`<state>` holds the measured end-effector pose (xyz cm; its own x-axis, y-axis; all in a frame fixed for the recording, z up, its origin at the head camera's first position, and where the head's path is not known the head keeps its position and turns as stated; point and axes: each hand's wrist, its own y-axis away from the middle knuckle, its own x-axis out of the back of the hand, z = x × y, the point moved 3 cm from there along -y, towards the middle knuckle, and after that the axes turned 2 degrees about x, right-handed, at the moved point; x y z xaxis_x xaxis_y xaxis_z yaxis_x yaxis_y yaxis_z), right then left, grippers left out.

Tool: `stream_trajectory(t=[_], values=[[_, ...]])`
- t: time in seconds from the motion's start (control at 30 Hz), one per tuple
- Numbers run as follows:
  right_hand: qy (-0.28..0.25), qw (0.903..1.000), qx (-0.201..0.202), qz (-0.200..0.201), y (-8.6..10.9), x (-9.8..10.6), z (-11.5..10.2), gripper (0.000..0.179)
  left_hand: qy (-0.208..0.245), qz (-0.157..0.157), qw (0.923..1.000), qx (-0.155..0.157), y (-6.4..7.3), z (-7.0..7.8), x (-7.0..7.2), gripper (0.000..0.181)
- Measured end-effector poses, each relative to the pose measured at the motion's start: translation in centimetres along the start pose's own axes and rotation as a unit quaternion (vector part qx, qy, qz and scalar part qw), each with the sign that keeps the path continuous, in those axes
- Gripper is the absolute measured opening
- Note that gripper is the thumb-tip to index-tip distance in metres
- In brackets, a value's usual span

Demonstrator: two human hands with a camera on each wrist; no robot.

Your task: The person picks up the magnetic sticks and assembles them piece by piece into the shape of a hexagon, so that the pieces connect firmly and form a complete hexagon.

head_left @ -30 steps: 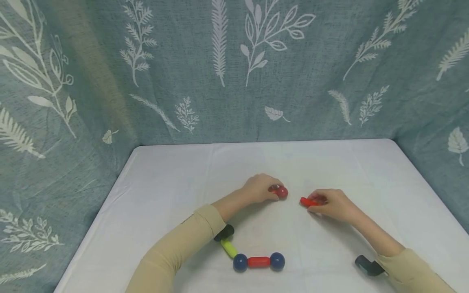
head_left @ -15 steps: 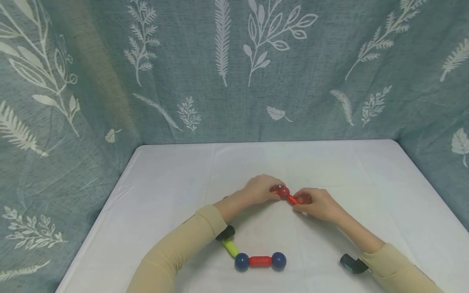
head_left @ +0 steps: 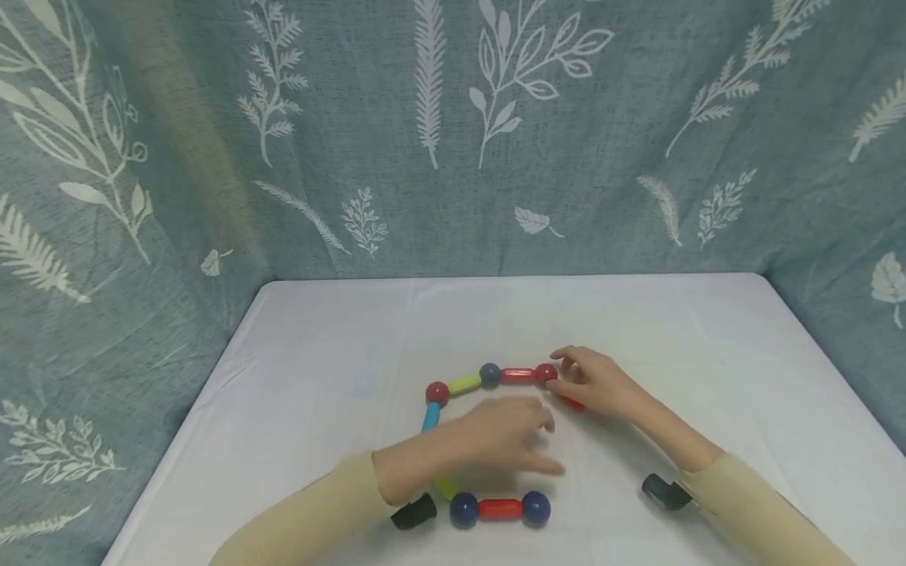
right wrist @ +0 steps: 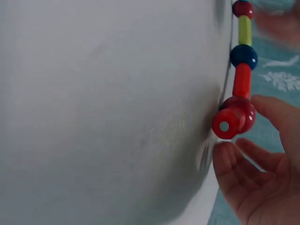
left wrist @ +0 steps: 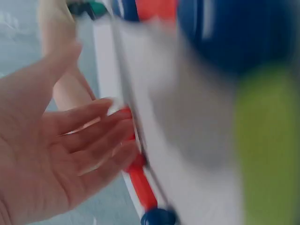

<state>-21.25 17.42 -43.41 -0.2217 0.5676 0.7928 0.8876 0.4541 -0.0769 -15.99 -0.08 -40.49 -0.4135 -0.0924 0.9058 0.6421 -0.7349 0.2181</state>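
A chain of coloured sticks and balls curves over the table. At its far right end, a red ball [head_left: 545,373] joins a red stick to a second, short red stick [head_left: 572,404] that angles toward me. My right hand [head_left: 598,384] is around this end, thumb and fingers spread on either side; in the right wrist view a fingertip lies right at the ball and the other fingers sit just below the stick's end [right wrist: 224,125]. My left hand [head_left: 502,436], blurred, hovers inside the curve with fingers extended and nothing in it. Its forearm hides part of the chain's left side.
The chain runs on through a blue ball [head_left: 490,374], a yellow-green stick [head_left: 465,384], another red ball [head_left: 437,393] and a light blue stick [head_left: 430,417]. Nearer me, two blue balls flank a red stick [head_left: 500,509]. A white cloth covers the table [head_left: 340,330]; a patterned curtain hangs behind.
My right hand has moved left, bringing the short red stick against the red ball. My left hand has let go there and swung toward me, uncovering the chain's far side.
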Motion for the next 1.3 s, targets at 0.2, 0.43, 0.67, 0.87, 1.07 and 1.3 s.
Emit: stream_trajectory(t=[0.2, 0.43, 0.67, 0.87, 1.07, 1.3], values=[[0.004, 0.9996, 0.006, -0.027, -1.1, -0.8, -0.4, 0.039, -0.021, -0.081, 0.9961, -0.028, 3.3, 1.8, -2.9, 0.047], [0.004, 0.9966, -0.081, 0.011, -1.1, -0.1, 0.7, 0.035, -0.105, -0.014, 0.9900, -0.092, 3.3, 1.6, -3.4, 0.038], [0.033, 0.9936, -0.108, 0.011, -0.1, 1.6, 2.2, 0.042, -0.128, 0.040, 0.9871, -0.087, 2.9, 0.2, -3.0, 0.039], [0.141, 0.9757, 0.165, -0.033, 1.6, 3.2, 1.9, 0.036, 0.018, 0.065, 0.9971, -0.037, 3.3, -1.1, -3.5, 0.041], [0.210, 0.9307, 0.297, -0.037, 2.2, 3.0, 1.7, 0.030, 0.079, 0.081, 0.9934, 0.015, 3.8, -1.8, -3.6, 0.039], [0.109, 0.9483, 0.296, -0.031, 2.7, 0.8, 0.2, 0.023, 0.105, 0.090, 0.9889, 0.052, 3.4, -2.2, -3.2, 0.038]])
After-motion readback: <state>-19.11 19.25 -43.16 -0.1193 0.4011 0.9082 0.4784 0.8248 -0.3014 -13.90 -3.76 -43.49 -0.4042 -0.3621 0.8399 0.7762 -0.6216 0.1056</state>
